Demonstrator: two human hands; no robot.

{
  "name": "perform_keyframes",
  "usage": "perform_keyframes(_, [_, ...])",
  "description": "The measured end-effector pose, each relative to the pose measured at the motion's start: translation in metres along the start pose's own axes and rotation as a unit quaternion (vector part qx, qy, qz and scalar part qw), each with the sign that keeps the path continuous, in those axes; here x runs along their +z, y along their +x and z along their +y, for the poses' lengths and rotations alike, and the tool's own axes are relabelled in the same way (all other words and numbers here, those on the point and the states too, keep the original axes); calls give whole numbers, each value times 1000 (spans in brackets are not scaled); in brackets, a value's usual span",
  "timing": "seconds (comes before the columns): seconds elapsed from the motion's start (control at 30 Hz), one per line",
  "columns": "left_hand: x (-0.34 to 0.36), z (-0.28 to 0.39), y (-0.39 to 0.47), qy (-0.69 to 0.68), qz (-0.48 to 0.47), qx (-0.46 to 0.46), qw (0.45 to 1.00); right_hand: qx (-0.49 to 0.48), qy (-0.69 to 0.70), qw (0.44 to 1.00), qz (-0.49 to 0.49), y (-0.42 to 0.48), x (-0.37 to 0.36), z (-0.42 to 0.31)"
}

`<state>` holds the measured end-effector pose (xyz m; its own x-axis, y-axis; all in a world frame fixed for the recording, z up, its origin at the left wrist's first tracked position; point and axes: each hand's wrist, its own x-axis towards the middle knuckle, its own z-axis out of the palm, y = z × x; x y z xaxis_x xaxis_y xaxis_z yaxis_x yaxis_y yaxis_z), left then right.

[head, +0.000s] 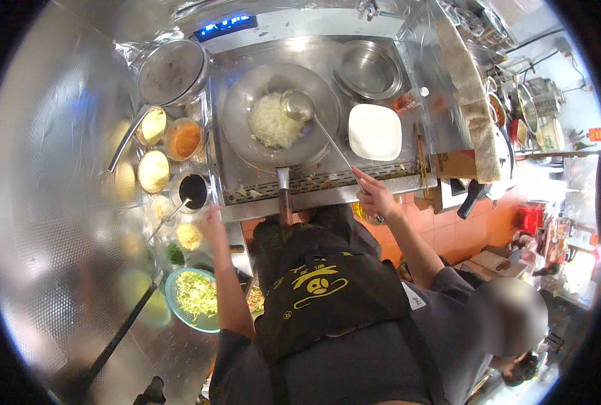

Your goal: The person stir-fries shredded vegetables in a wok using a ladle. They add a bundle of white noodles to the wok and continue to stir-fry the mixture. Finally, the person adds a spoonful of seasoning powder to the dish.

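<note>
My right hand (pixel 374 196) is closed around the long handle of a steel ladle (pixel 300 105). The ladle's bowl rests in the wok (pixel 237 109), at the right edge of a pale, shredded or foamy mass (pixel 275 126); motion and glare hide exactly what it is. The wok's wooden-ended handle (pixel 285 205) points towards me. My left hand (pixel 213 223) is blurred beside the cup of dark sauce (pixel 192 190), from which a thin spoon (pixel 169 218) leans out. Whether its fingers hold anything cannot be made out.
Left of the stove stand containers of orange-brown powder (pixel 185 140), pale powder (pixel 153 172) and chopped garlic (pixel 189 236). A green basket (pixel 170 293) holds shredded cabbage. Right of the wok are a white square plate (pixel 375 132) and a steel pot (pixel 369 71). Another person (pixel 508 316) is at lower right.
</note>
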<state>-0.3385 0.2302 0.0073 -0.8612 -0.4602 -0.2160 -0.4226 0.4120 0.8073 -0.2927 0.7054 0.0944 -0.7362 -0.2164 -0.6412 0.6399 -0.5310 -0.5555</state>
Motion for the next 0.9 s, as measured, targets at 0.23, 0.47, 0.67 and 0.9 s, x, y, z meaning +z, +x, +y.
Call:
perform_keyframes(0.23, [-91, 26, 157, 46, 223, 178, 957, -194, -287, 936, 72, -19, 54, -43])
perform_keyframes(0.47, [-155, 69, 257, -208, 57, 91, 972, -330, -346, 856, 194, -99, 166, -99])
perform_keyframes(0.67, [-161, 46, 315, -210, 47, 88, 973, -463, -459, 641, 405, 19, 97, 10])
perform_keyframes(0.9, [-165, 21, 345, -224, 66, 87, 969, -180, -481, 811, 282, 42, 75, 97])
